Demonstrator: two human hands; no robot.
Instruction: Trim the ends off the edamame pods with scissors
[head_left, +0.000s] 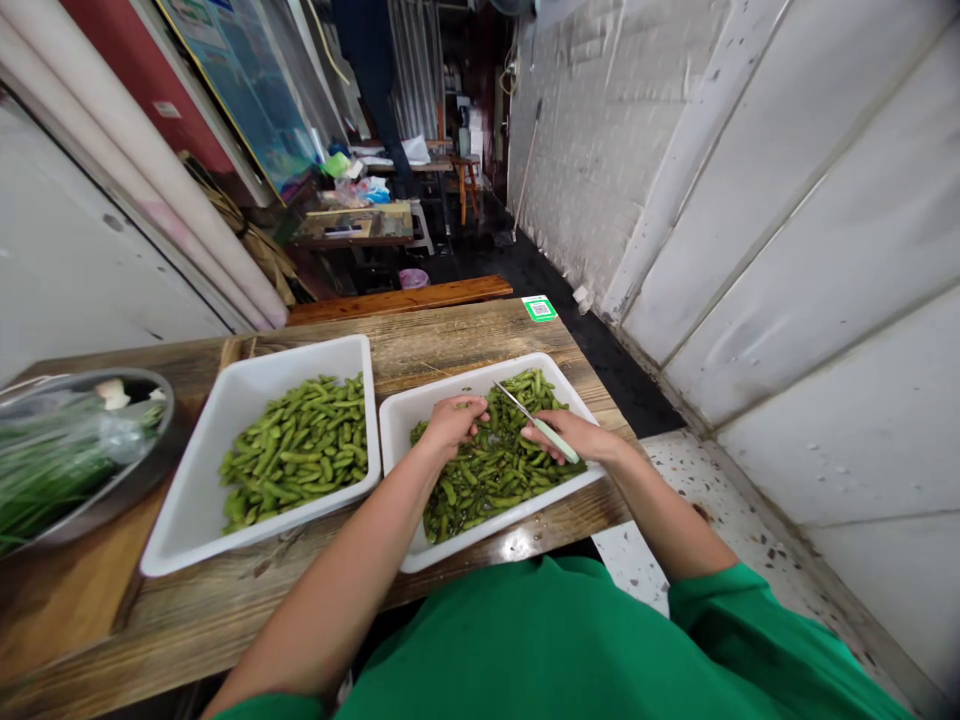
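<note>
My right hand (566,437) is closed around the pale green handle of scissors (553,437), seen nearly edge-on. Their narrow metal blades point up and left, toward my other hand. My left hand (454,422) is held in a pinch with a green soybean pod, mostly hidden by the fingers. Both hands hover over a white plastic tub (395,425) with many green pods (491,480) lying wet in it. To the left, touching or nearly touching it, stands a second white tub (191,500) with a heap of pods (304,440).
A metal bowl (166,385) with bagged green vegetables sits at the far left of the wooden table (420,340), by a wooden board (82,600). A QR-code card (539,308) lies at the far right corner. Beyond are a bench (405,298) and a cluttered low table (360,228).
</note>
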